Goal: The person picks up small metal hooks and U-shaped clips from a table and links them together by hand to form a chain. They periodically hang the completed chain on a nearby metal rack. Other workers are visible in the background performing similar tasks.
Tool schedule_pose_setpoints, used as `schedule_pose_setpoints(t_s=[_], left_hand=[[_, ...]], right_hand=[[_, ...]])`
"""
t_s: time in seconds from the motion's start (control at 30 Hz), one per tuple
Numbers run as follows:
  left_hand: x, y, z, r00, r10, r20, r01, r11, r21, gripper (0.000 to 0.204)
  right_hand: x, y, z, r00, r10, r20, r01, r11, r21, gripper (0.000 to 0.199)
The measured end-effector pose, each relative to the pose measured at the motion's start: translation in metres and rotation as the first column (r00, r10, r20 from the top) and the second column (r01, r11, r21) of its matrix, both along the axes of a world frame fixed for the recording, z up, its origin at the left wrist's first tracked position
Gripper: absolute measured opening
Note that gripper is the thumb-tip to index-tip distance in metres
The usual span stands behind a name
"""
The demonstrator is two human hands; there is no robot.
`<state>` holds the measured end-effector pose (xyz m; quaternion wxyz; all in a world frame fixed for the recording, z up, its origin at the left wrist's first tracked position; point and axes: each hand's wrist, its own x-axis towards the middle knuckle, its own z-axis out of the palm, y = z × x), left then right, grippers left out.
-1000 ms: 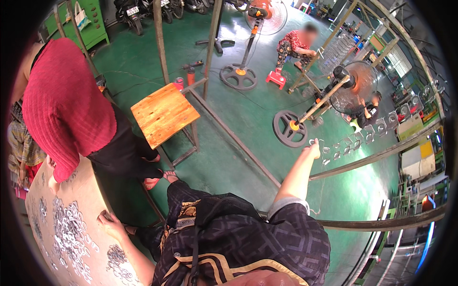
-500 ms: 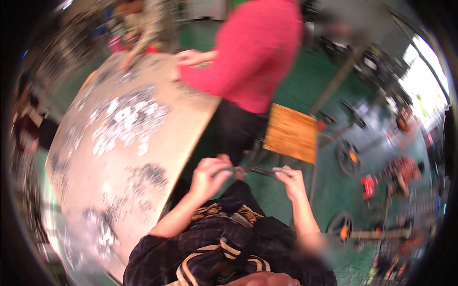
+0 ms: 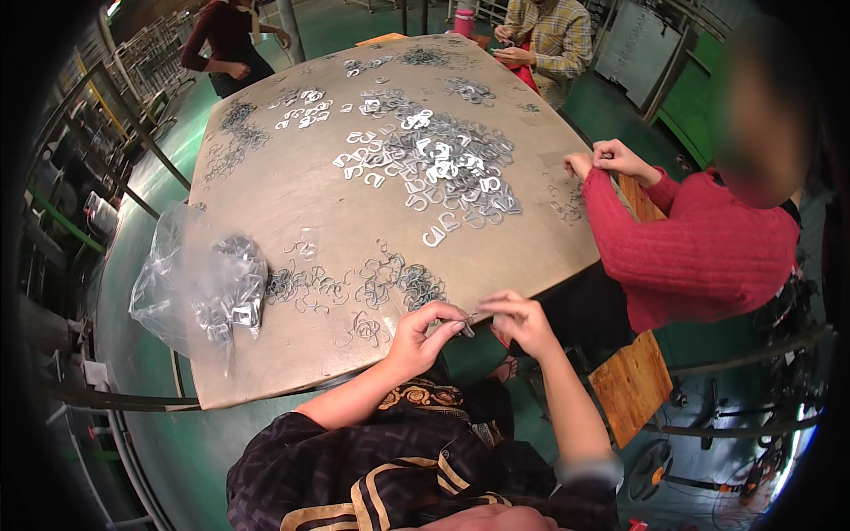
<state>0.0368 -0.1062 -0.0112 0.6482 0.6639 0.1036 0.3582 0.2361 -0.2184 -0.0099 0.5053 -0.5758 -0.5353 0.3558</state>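
Taking the table's middle as the clock's centre, with twelve at the far side, the brown table (image 3: 279, 190) fills most of the view, its top smooth and dull. A broad heap of shiny C-shaped plates (image 3: 443, 164) spreads from the centre toward two, and a looser batch lies around half past ten. Dark wire bits (image 3: 416, 283) are strewn at six and seven, with more tangles at half past nine. At eight, a clear bag (image 3: 177, 274) with metal plates in it rests by the edge.

The hands meet at five, near the table's edge. The left hand (image 3: 427, 338) pinches a small metal piece (image 3: 467, 327) between thumb and forefinger. The right hand (image 3: 522, 320) is just beside it, fingers bent and blurred; whether it grips anything I cannot tell.

Around the table are three co-workers: a red sweater (image 3: 691, 243) past three, a checked shirt (image 3: 562, 40) between one and two, a dark red top (image 3: 208, 40) between ten and eleven. A green cabinet (image 3: 691, 88) stands at two, a wooden stool (image 3: 630, 385) past four. The floor (image 3: 177, 434) is green; metal frames (image 3: 119, 111) line the left.
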Motion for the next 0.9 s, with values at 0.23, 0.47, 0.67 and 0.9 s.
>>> schedule_pose_setpoints(t_s=[0.23, 0.47, 0.67, 0.9], left_hand=[[-0.015, 0.022, 0.007, 0.999, 0.03, -0.028, -0.027, 0.994, 0.108, 0.009], [-0.024, 0.031, -0.003, 0.99, 0.098, -0.1, -0.088, 0.991, 0.101, 0.009], [-0.01, 0.033, -0.005, 0.991, 0.109, -0.078, -0.104, 0.992, 0.067, 0.008], [0.002, 0.028, -0.012, 0.964, 0.21, -0.161, -0.217, 0.976, -0.028, 0.008]], right_hand=[[0.021, 0.15, -0.058, 0.42, -0.097, 0.902, 0.077, 0.994, 0.071, 0.043], [0.029, 0.2, -0.061, 0.138, 0.089, 0.986, -0.092, 0.993, -0.076, 0.028], [0.02, 0.197, -0.069, 0.251, -0.128, 0.959, 0.002, 0.991, 0.132, 0.018], [0.016, 0.121, -0.039, 0.946, -0.284, -0.16, 0.282, 0.959, -0.036, 0.014]])
